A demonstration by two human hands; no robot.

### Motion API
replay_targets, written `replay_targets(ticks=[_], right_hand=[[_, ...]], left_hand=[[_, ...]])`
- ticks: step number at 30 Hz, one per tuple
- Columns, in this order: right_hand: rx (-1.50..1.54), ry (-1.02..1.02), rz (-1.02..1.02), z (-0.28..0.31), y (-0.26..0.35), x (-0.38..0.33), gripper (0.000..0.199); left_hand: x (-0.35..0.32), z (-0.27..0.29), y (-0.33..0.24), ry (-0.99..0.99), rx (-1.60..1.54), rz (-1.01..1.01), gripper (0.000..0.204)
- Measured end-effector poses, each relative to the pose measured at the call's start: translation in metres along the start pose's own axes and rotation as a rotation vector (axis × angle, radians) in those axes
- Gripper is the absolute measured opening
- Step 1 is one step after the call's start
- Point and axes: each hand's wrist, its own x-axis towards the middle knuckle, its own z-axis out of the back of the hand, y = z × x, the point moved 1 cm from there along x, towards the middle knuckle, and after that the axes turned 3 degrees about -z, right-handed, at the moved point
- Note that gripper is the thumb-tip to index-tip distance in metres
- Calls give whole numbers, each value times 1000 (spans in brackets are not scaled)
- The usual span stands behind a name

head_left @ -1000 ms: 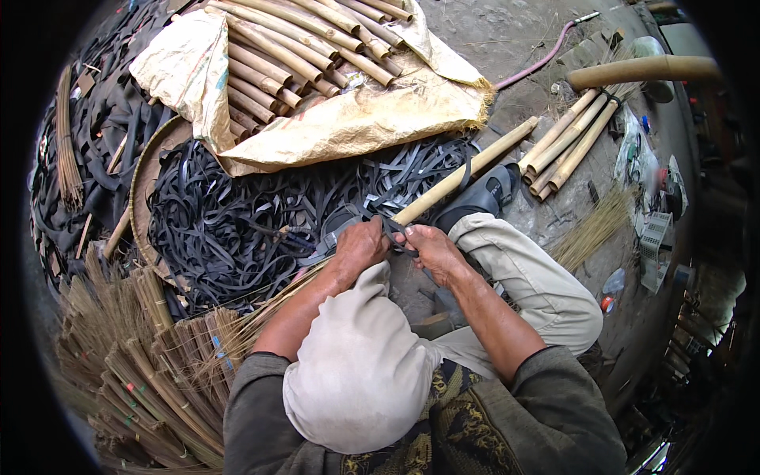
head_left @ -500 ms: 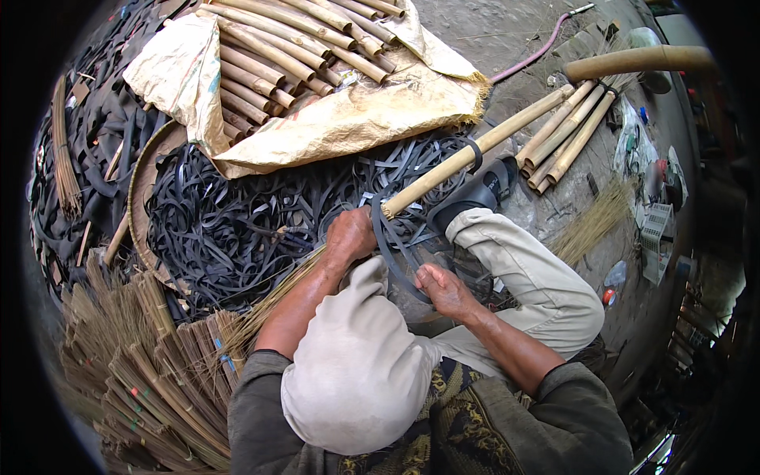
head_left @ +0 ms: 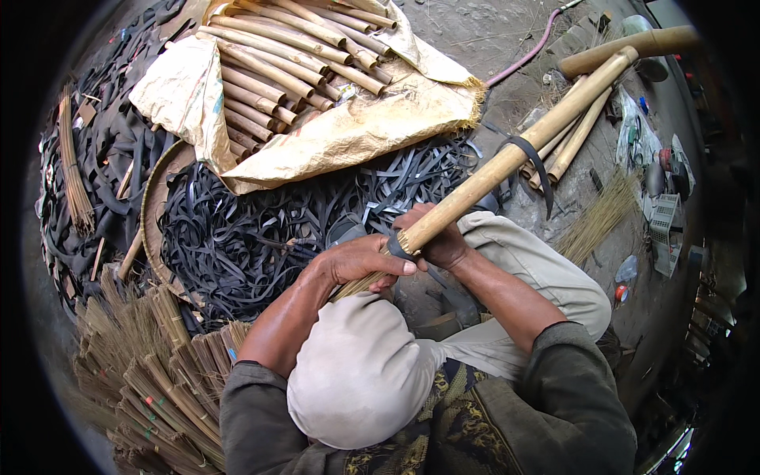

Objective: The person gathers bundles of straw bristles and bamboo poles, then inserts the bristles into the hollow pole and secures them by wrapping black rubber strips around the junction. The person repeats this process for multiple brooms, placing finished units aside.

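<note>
A long bamboo pole (head_left: 507, 166) slants up to the right from between my hands. Its near, jagged end meets a bundle of thin sticks (head_left: 354, 286), mostly hidden under my left hand (head_left: 360, 260). That hand is closed around the bundle, its thumb stretched along a black rubber strip (head_left: 399, 247) wound at the joint. My right hand (head_left: 445, 241) is curled behind the pole, partly hidden by it; the strip's tail hangs below, and its exact grip is covered. Farther up, a black rubber band (head_left: 529, 150) loops round the pole, one end dangling.
A heap of black rubber strips (head_left: 237, 229) lies in a round woven tray (head_left: 150, 229). Beyond it, bamboo tubes (head_left: 269, 63) rest on a pale sack (head_left: 356, 146). Stick bundles (head_left: 158, 380) crowd the left. More bamboo (head_left: 582, 138) and loose bristles (head_left: 606, 214) lie right.
My right hand has moved up and left, behind the pole, beside my left hand. The pole has come nearer, and the strip is now wound tight at its end instead of looping loosely.
</note>
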Motion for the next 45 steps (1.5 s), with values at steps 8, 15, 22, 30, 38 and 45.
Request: replay_targets(ticks=[8,15,22,30,38,45], right_hand=[[-199,553,-681,38,31,26,36],[157,347,-908,-16,25,64,42],[902,295,-1071,-33,7,47,49],[710,126,-1148,-27,43,-19,32],[359,151,-685,-5,84,-41,29],[300,198,-718,-1,67,-115,25]], left_hand=[[27,37,28,-784,1170,-35,42],[40,51,68,-884,1237,-34,39],[42,56,83,-905,1215,-107,33],[50,57,87,-979,1242,-166,35],[47,57,85,-1022,1240,-153,36],[28,51,43,-1015,983,-63,40]])
